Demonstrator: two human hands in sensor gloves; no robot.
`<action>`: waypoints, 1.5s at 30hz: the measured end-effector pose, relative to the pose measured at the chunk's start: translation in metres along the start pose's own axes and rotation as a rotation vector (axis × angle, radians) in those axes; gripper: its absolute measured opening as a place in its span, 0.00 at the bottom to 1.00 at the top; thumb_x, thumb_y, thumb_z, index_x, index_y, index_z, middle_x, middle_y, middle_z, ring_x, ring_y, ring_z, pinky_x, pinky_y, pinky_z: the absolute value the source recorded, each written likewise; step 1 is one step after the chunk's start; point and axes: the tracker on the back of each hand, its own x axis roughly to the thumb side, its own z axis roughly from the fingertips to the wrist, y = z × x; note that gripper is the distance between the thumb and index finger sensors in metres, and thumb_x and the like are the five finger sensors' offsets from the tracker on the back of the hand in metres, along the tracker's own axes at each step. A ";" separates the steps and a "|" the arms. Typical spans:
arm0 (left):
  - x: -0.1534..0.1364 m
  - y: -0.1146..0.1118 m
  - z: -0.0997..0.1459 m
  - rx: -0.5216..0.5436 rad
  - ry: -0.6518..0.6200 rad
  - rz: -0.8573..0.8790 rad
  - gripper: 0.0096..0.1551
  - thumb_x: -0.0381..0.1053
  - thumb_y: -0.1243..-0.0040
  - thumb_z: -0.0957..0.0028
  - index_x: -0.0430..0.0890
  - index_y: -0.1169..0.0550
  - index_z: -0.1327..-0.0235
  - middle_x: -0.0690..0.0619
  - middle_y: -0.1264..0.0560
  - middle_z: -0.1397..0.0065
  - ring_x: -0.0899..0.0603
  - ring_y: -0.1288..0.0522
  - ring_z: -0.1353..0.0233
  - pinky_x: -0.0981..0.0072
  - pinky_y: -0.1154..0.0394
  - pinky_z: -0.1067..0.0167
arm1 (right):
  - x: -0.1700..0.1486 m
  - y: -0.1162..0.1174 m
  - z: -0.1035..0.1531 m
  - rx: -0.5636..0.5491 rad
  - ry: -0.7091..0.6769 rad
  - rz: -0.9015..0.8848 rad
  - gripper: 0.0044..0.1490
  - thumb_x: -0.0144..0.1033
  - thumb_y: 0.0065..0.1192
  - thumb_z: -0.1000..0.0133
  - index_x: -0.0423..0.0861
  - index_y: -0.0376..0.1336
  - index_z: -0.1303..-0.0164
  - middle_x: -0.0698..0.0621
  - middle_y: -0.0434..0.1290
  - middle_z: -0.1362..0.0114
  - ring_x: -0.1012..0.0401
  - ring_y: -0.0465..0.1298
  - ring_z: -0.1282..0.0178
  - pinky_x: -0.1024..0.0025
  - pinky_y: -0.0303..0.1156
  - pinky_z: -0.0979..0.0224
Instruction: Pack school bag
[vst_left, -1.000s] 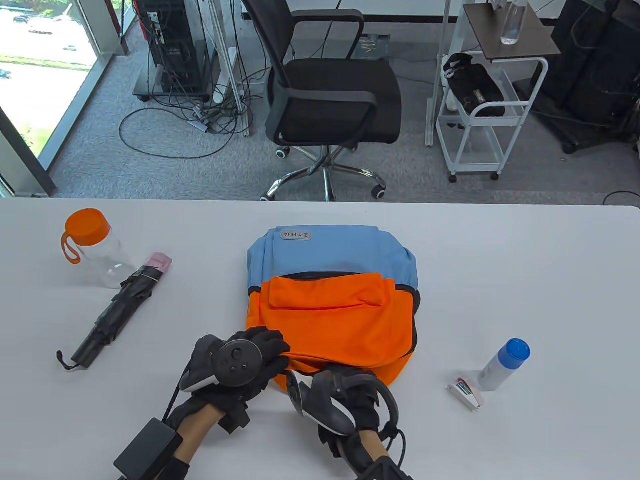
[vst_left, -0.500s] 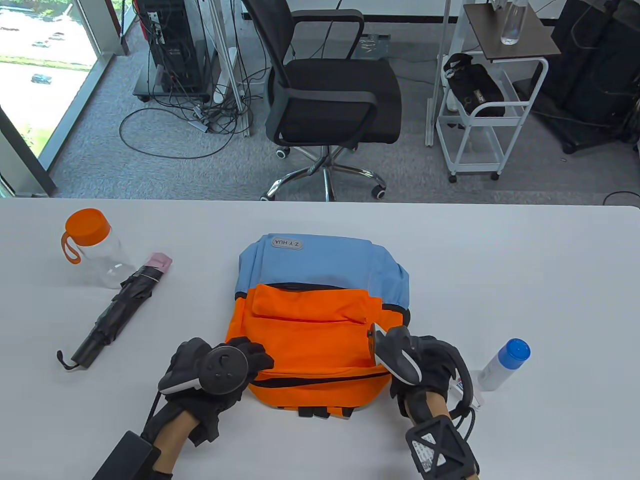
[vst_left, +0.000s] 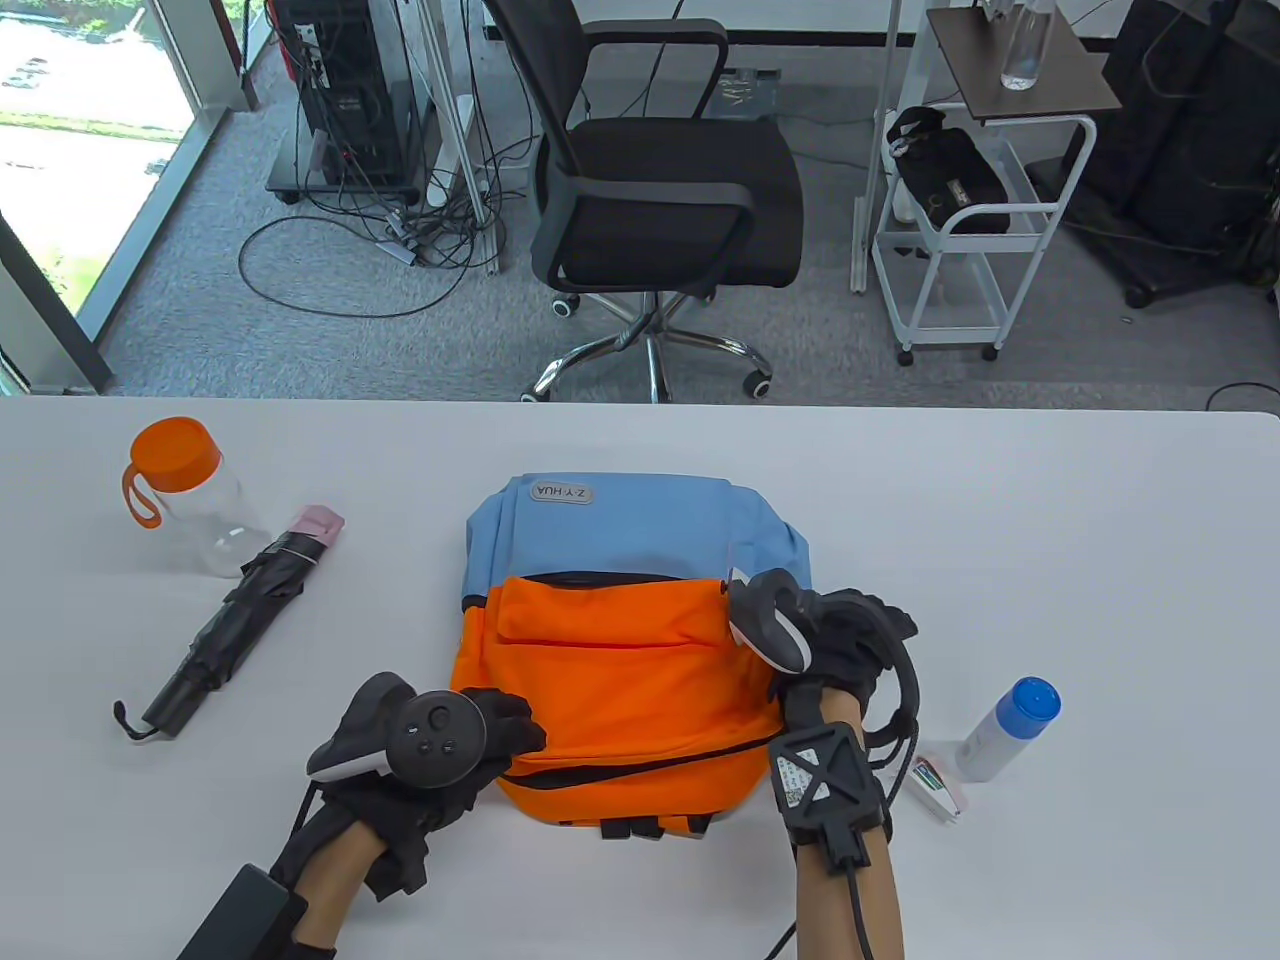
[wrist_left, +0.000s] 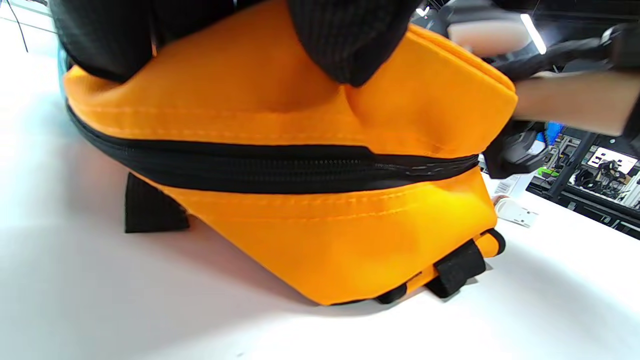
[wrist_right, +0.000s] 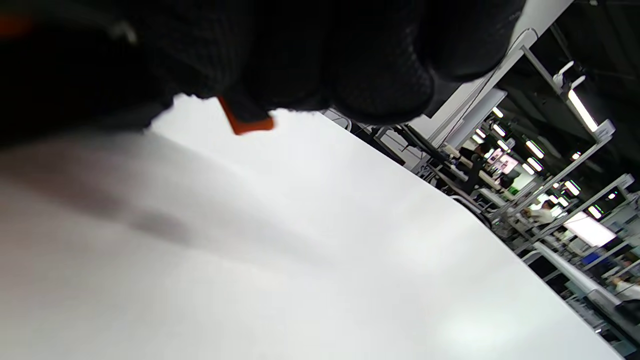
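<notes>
The orange and blue backpack (vst_left: 620, 660) lies flat mid-table, blue end away from me. My left hand (vst_left: 512, 730) holds its near-left corner; in the left wrist view its fingers (wrist_left: 350, 45) press the orange fabric above the black zipper (wrist_left: 250, 167). My right hand (vst_left: 862, 625) is at the bag's right edge. In the right wrist view its fingers (wrist_right: 380, 75) pinch a small orange zipper pull (wrist_right: 246, 121). The zipper on the bag's right side is hidden by that hand.
An orange-lidded clear bottle (vst_left: 185, 490) and a folded black umbrella (vst_left: 235, 620) lie at the left. A white bottle with a blue cap (vst_left: 1005, 730) and a small white packet (vst_left: 935, 785) lie at the right. An office chair (vst_left: 660, 190) stands beyond the table.
My right hand has travelled from the bag's near edge round its near-right corner and up the right side. The bag has shifted slightly left. My left hand has stayed on the near-left corner.
</notes>
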 end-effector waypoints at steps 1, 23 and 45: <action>0.000 -0.001 0.000 0.004 -0.001 0.001 0.25 0.42 0.38 0.48 0.48 0.19 0.36 0.36 0.24 0.24 0.26 0.24 0.27 0.29 0.25 0.35 | -0.007 -0.006 0.006 -0.010 -0.011 -0.070 0.32 0.45 0.65 0.52 0.49 0.66 0.37 0.47 0.77 0.43 0.50 0.78 0.45 0.44 0.71 0.31; 0.004 -0.005 0.002 -0.015 0.007 -0.050 0.27 0.45 0.40 0.45 0.48 0.22 0.31 0.37 0.27 0.22 0.27 0.26 0.26 0.30 0.27 0.34 | -0.155 -0.008 0.052 0.178 0.292 -0.327 0.41 0.47 0.69 0.54 0.44 0.60 0.32 0.37 0.74 0.34 0.56 0.85 0.59 0.59 0.83 0.50; -0.023 0.081 -0.105 0.073 0.357 -0.212 0.41 0.61 0.36 0.50 0.46 0.29 0.24 0.35 0.33 0.28 0.35 0.32 0.40 0.36 0.33 0.37 | -0.072 -0.084 0.113 -0.219 -0.292 -1.264 0.40 0.40 0.67 0.51 0.40 0.60 0.29 0.31 0.72 0.31 0.50 0.87 0.55 0.55 0.85 0.48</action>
